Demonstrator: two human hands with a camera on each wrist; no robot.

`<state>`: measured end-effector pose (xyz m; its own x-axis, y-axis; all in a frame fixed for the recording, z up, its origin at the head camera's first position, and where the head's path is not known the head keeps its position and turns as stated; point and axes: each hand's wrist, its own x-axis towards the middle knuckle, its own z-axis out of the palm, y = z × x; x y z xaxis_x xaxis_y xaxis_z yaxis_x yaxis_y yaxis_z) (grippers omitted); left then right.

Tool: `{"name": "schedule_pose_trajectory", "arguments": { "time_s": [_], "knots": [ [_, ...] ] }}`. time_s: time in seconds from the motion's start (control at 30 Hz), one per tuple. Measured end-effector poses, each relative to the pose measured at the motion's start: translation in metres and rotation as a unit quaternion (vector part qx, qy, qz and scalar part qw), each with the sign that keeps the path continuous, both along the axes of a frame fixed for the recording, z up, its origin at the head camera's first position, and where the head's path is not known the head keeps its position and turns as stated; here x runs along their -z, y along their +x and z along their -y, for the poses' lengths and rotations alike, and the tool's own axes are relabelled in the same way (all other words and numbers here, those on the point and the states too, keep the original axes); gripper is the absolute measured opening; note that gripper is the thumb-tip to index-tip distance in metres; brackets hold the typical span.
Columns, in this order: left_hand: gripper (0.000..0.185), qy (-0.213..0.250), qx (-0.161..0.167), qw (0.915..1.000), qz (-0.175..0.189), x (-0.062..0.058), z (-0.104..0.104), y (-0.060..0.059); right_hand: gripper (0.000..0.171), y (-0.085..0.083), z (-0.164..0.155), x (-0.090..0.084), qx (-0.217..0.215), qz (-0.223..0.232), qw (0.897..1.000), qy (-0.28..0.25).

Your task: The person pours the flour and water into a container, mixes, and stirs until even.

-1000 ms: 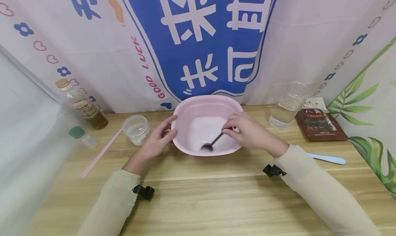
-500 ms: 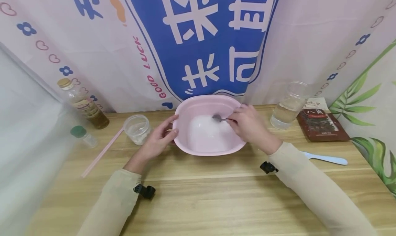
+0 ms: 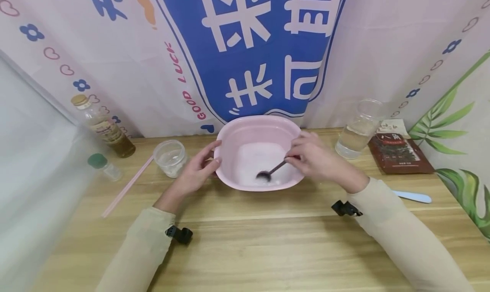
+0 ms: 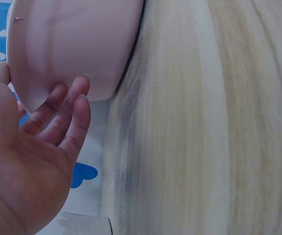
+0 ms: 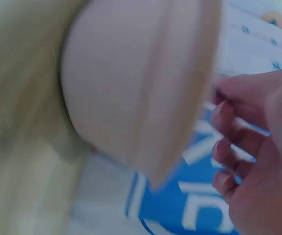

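Note:
A pink plastic basin (image 3: 226, 173) with whitish contents stands at the back of the table. My left hand (image 3: 197, 168) holds its left side. In the left wrist view, the thumb lies at the rim and the fingers (image 4: 72, 120) curl beneath it against the outer wall. Between thumb and fingers, my right hand (image 3: 315, 160) pinches the handle of a small dark spoon (image 3: 277, 167) over the basin's right rim. The spoon's bowl is down in the whitish contents near the front wall. In the blurred right wrist view, the basin's outside hides most of the spoon.
Left of the basin are a clear tub (image 3: 170, 160), pink chopsticks (image 3: 128, 185), a green-capped bottle (image 3: 105, 166) and an oil bottle (image 3: 107, 130). To the right stand a cup of water (image 3: 354, 134), a brown packet (image 3: 400, 153) and a pale blue handle (image 3: 413, 196). A curtain hangs behind.
The spoon has swept from the basin's front to its back right, then again toward the front, with my right hand following. My left hand stays on the rim.

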<state>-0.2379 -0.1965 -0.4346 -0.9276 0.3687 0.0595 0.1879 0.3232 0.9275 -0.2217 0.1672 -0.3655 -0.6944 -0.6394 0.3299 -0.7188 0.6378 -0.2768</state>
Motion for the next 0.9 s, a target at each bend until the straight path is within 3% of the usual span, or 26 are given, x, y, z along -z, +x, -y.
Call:
{"name": "schedule_pose_trajectory", "arguments": {
  "time_s": [0.2,0.33,0.43,0.53,0.7,0.8,0.9],
  "knots": [
    [0.06,0.0,-0.003,1.0,-0.003,0.0,0.002,0.0,0.008,-0.004,-0.009,-0.001,0.092,-0.091,0.99,0.051],
    [0.06,0.003,-0.002,1.0,0.003,0.002,0.001,0.0,0.011,-0.014,0.006,0.012,0.111,-0.071,0.99,0.049],
    [0.06,0.004,0.0,1.0,0.004,0.003,0.0,0.001,0.012,-0.019,0.018,0.019,0.092,-0.013,0.995,0.019],
    [0.06,0.006,0.0,1.0,0.002,0.003,-0.002,0.001,0.011,-0.019,0.027,0.022,0.038,0.033,0.999,-0.009],
    [0.061,0.01,0.001,0.9999,0.0,0.002,-0.003,0.001,0.01,-0.01,0.024,0.018,-0.048,0.065,0.997,-0.016],
    [0.061,0.008,0.0,1.0,-0.001,0.001,-0.003,0.001,0.009,-0.002,0.01,0.008,-0.046,0.064,0.997,0.002],
    [0.06,0.002,-0.002,1.0,-0.005,0.0,-0.001,0.001,0.007,0.003,-0.005,-0.004,-0.009,0.048,0.998,0.033]
  ]
}}
